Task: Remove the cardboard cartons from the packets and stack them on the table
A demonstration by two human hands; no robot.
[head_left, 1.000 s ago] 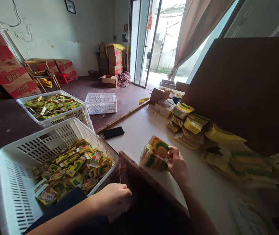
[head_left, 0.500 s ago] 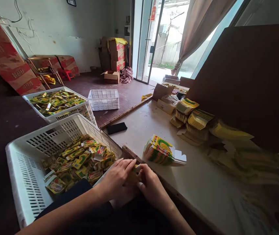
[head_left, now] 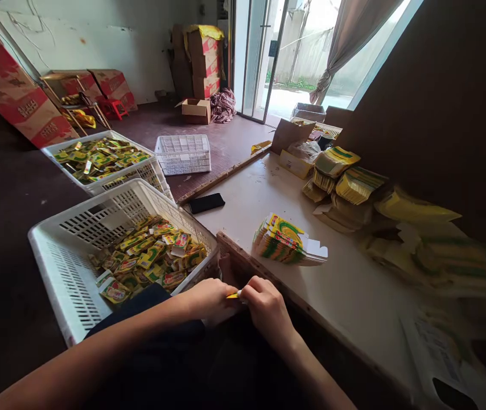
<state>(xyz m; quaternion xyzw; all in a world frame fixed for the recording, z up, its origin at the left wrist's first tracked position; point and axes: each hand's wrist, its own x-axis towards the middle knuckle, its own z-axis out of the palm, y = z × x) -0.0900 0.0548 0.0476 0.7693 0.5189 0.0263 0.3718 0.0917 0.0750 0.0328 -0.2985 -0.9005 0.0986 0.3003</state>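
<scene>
My left hand (head_left: 211, 299) is closed around a small yellow carton (head_left: 231, 295), most of it hidden by the fingers. My right hand (head_left: 265, 302) pinches the carton's white end from the other side. Both hands are over my lap, close to the table's near edge. On the table beyond them lies a stack of flattened yellow and green cartons (head_left: 283, 239) with white flaps pointing right. To the left, a white plastic crate (head_left: 50, 245) holds a heap of small yellow cartons (head_left: 149, 259).
A black phone (head_left: 207, 203) lies on the table (head_left: 247, 193). Bundles of flat cartons (head_left: 356, 185) line its right side. Behind the near crate stand another filled crate (head_left: 136, 177) and a white crate (head_left: 184, 155) on the floor. Large cardboard boxes (head_left: 205, 62) are stacked near the glass door.
My view has tilted down slightly. My left fingers have curled in around the carton, and a yellow edge of it now shows between the hands. My right hand stays at its end.
</scene>
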